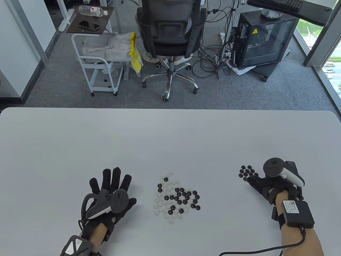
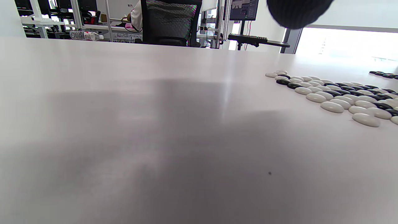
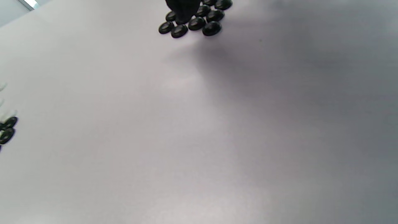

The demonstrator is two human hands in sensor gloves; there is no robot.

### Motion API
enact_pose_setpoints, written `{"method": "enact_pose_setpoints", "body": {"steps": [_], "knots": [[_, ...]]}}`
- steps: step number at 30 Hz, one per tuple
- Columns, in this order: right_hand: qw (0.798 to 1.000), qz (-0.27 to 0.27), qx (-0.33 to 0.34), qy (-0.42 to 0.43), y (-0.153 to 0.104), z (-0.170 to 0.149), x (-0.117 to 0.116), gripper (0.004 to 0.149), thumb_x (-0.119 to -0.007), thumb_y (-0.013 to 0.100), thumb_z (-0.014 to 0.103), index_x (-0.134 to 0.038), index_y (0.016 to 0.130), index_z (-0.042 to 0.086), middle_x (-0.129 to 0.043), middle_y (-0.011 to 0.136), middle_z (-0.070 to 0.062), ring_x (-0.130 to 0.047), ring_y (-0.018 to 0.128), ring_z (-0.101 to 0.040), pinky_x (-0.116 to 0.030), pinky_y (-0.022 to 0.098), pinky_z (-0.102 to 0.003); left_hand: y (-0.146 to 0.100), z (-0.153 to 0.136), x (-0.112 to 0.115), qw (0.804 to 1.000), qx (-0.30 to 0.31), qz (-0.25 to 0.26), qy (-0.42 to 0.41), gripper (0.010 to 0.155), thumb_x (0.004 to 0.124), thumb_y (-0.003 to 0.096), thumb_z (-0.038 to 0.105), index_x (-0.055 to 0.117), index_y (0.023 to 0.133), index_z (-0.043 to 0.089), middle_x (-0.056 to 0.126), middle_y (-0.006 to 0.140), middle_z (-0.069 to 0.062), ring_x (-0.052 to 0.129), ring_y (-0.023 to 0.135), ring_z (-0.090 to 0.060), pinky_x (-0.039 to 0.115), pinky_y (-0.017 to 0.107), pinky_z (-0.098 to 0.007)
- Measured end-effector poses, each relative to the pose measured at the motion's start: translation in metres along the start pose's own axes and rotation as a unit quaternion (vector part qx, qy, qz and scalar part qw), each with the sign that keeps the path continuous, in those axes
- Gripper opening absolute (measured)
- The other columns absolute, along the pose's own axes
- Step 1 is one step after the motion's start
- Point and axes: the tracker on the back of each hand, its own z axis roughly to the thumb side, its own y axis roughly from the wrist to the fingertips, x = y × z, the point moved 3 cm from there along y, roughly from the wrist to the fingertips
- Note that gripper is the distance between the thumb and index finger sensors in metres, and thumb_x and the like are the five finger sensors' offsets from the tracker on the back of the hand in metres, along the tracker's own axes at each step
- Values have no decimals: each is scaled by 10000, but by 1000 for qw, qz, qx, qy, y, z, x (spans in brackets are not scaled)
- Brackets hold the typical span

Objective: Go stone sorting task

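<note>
Left hand (image 1: 110,197), black sensor glove with tracker on its back, lies flat on the white table (image 1: 170,138), palm down, fingers spread and straight; holds nothing. In the left wrist view only one dark fingertip shows at the top edge.

Mixed heap of black and white lens-shaped Go stones (image 1: 175,198) lies just to the right of the left hand, not touching it; white stones are mostly on the near-left side, black mostly toward the right.

Right hand (image 1: 267,185), same glove, reaches toward a small cluster of black Go stones (image 1: 247,172) directly at its fingertips. In the right wrist view one gloved fingertip (image 3: 182,11) is down among these stones. Cannot tell whether it pinches a stone.

The cluster sits well apart from the mixed heap.
</note>
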Motion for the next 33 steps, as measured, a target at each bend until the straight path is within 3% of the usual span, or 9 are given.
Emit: {"method": "enact_pose_setpoints", "body": {"steps": [5, 12, 19, 27, 33], "knots": [[997, 34, 66, -25, -9, 48, -7, 714, -480, 612, 515, -686, 1122, 59, -79, 1147, -410, 54, 922, -667, -105, 547, -927, 0, 0, 1, 1000, -1, -3, 0, 846, 552, 593, 606, 138, 1199, 185, -124, 1165, -234, -147, 987, -547, -12, 524, -838], [975, 104, 159, -115, -12, 125, -55, 709, -485, 611, 513, -721, 1099, 56, -113, 1150, -408, 33, 925, -669, -128, 549, -926, 0, 0, 1, 1000, 0, -2, 4, 847, 553, 593, 606, 139, 1199, 183, -122, 1165, -237, -143, 987, -548, -9, 525, -838], [950, 152, 215, -165, -13, 171, -100, 702, -484, 609, 512, -685, 1115, 68, -97, 1144, -409, 35, 924, -667, -131, 552, -925, -1, -1, 0, 1000, -2, 2, 0, 846, 552, 593, 606, 138, 1199, 184, -122, 1165, -236, -144, 988, -548, -9, 525, -838], [945, 168, 219, -174, -8, 173, -117, 704, -481, 611, 514, -608, 1144, 72, -63, 1132, -413, 42, 916, -671, -131, 551, -925, -2, -2, 1, 1000, -2, 2, 0, 847, 552, 594, 606, 138, 1199, 182, -121, 1165, -237, -144, 987, -549, -9, 525, -838], [963, 136, 157, -172, -15, 125, -92, 688, -488, 608, 514, -654, 1125, 92, -84, 1141, -401, 37, 923, -666, -129, 555, -926, -2, -1, 1, 1000, -1, 3, 1, 847, 552, 594, 606, 138, 1199, 183, -124, 1164, -237, -145, 987, -549, -9, 525, -838]]}}
